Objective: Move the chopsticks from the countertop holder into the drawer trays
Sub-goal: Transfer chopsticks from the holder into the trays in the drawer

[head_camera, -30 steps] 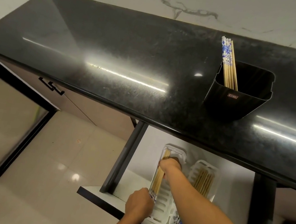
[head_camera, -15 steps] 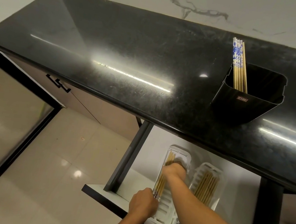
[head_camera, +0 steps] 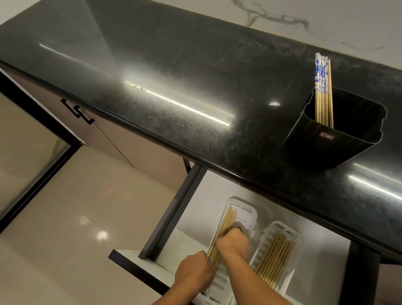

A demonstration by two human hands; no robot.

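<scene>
Nearest, at the bottom edge of the view, the left hand (head_camera: 194, 270) is seen from the back with its fingers curled under, set against the near ends of the tan chopsticks (head_camera: 225, 225) in the left tray (head_camera: 247, 213). Whether those ends are pinched or only touched cannot be told, since the fingers are hidden. Just beyond it, the right hand (head_camera: 232, 243) is curled down over the middle of the same bundle, and the sticks are gripped under its fingers; the hand is slightly blurred.

Both white ribbed trays are laid side by side in the open drawer (head_camera: 316, 261), running lengthwise away from the person. The left tray is only partly filled, its bundle lying along the left wall with bare ribs showing beside it. The right tray (head_camera: 297, 242) is filled across most of its width by a second bundle (head_camera: 274, 257) of tan sticks, lying flat and untouched.

Above the drawer, the black countertop (head_camera: 180, 71) is crossed by bright streaks of reflected light. Towards its right end a black holder (head_camera: 325, 150) is stood upright. A few blue-patterned chopsticks (head_camera: 321, 89) are leant in its left corner, patterned ends up. Behind the counter a white veined wall (head_camera: 269, 0) is seen.
</scene>
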